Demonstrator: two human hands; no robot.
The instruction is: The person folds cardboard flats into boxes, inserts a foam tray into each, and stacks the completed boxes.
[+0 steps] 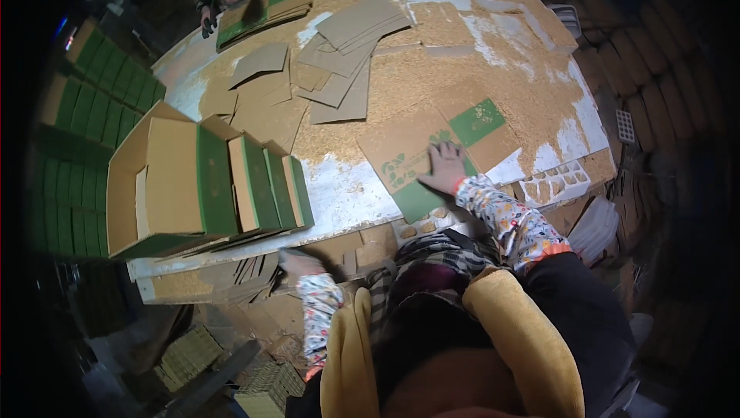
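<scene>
My right hand (pixel 445 168) lies with spread fingers on a flat, folded cardboard box (pixel 401 136) printed in green, near the table's front edge. My left hand (pixel 299 264) is low at the front edge, beside thin cardboard pieces (pixel 250 273) under the tabletop. Its fingers are too blurred to show whether they grip anything. To its upper left stand several opened brown-and-green boxes (pixel 216 179), nested one against another on the table's left end.
Loose cardboard sheets (pixel 339 67) lie scattered across the sawdust-covered table (pixel 443 21). At the far left, another person's hand (pixel 206 23) is beside flat green-and-brown boxes (pixel 266 13). Stacked green boxes (pixel 73 202) rise at left. White moulded trays (pixel 555 185) sit at the right front edge.
</scene>
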